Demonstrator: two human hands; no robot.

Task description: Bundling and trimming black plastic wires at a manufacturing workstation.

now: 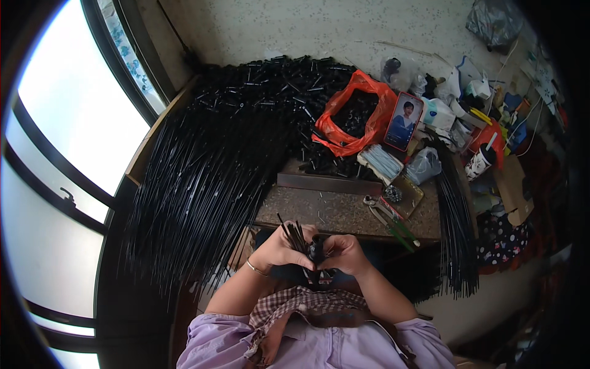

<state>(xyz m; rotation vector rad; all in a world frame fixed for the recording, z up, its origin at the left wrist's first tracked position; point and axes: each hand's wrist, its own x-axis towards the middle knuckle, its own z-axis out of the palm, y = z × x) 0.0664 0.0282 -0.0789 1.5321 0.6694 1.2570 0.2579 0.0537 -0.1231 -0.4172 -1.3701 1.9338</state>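
In front of my body, my left hand [276,251] is closed round a small bunch of thin black rods [294,232], whose ends stick up past the fingers. Close against it, my right hand [348,254] has its fingers pinched at a dark black piece [316,248] between the two hands. The exact kind of that piece is hard to make out, and the fingers partly cover it. Both hands are held just off the near edge of the brown speckled table [295,209].
Long black rods [203,178] heap over the table's left side, below many black tubular pieces [264,83]. A red plastic bag [329,138], phone [404,122], box of pale sticks [381,163], and green-handled pincers [390,222] lie right. More rods [455,227] hang over the right edge.
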